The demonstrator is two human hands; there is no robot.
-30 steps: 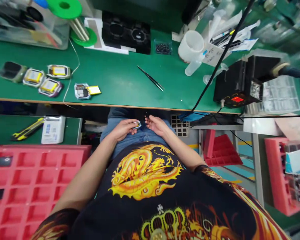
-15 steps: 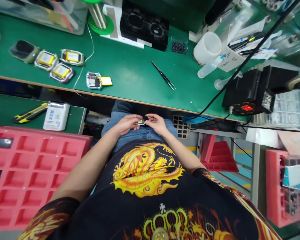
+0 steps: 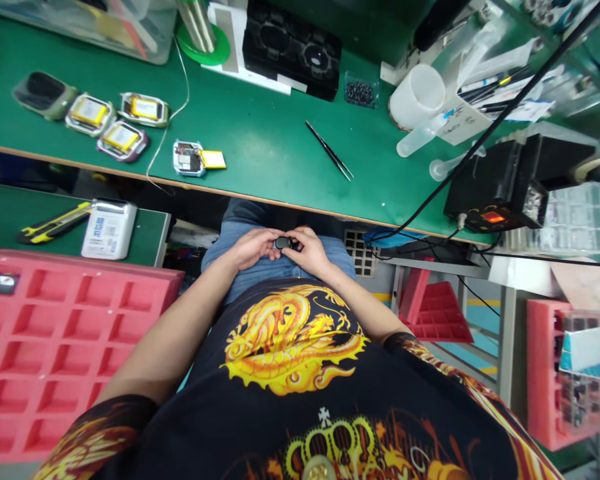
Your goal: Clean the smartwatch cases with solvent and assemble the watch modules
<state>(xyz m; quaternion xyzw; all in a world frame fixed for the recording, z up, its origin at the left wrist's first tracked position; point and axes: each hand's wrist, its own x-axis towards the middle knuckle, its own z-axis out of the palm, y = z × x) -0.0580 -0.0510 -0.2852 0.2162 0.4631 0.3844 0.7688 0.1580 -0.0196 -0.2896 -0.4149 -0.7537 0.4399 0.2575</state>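
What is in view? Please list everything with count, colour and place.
bench: 1, green, across top
small device: 1, black, picture centre
open cases: 4, mixed, yellow batteries, bench left
closed case: 1, green, bench left
tweezers: 1, dark, bench middle
spool: 1, green and silver, bench back
fixture: 1, black, bench back
parts box: 1, clear, bench back
cup: 1, white, bench right
electric unit: 1, black, bench right
cutter: 1, yellow and black, left
box: 1, white, beside cutter
divided trays: at least 3, pink and red, left and right
small items: uncountable, mixed, top right
left hand, right hand: 2, bare, on device
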